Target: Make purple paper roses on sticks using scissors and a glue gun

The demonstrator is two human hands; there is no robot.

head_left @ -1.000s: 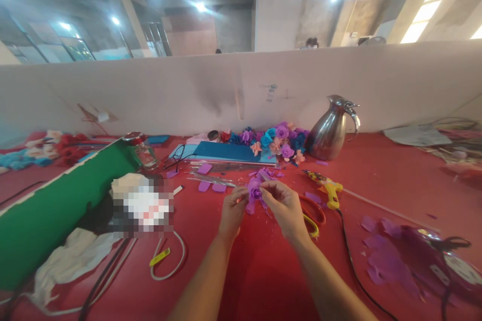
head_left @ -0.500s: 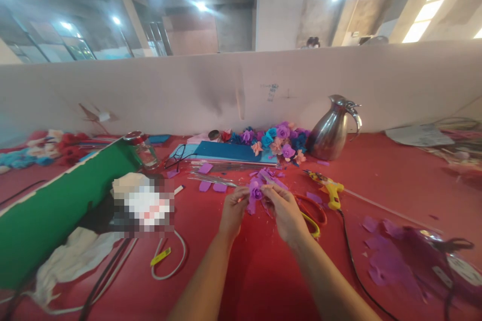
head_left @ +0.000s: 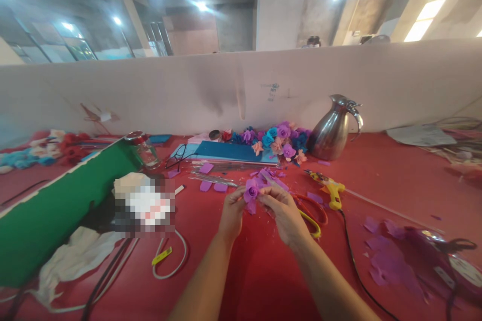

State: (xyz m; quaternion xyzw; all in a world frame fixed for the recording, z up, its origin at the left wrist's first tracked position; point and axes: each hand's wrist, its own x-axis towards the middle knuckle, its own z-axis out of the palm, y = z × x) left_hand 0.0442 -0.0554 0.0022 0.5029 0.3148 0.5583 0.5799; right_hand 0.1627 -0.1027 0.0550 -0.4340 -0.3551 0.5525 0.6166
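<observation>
A purple paper flower (head_left: 251, 190) with a rolled centre is held up between my two hands above the red table. My left hand (head_left: 232, 210) pinches it from the left, thumb and fingers pressed together. From the right, my right hand (head_left: 280, 208) grips the petals' edge with thumb and forefinger. Loose purple petals (head_left: 263, 176) lie just behind the flower. Scissors with red and yellow handles (head_left: 312, 223) rest by my right hand, their blades partly under the petals. Thin wire stems (head_left: 213, 179) lie beyond my left hand.
A yellow glue gun (head_left: 333, 194) with a black cord lies at right. Behind stand a steel jug (head_left: 330, 130) and a heap of paper flowers (head_left: 280, 140). A glass jar (head_left: 145, 153) and a green panel (head_left: 64, 210) are at left. Purple paper pieces (head_left: 391, 261) lie front right.
The flower has shifted slightly left and turned, so its rolled centre faces me more. My right hand has moved slightly along its edge; both hands still pinch it.
</observation>
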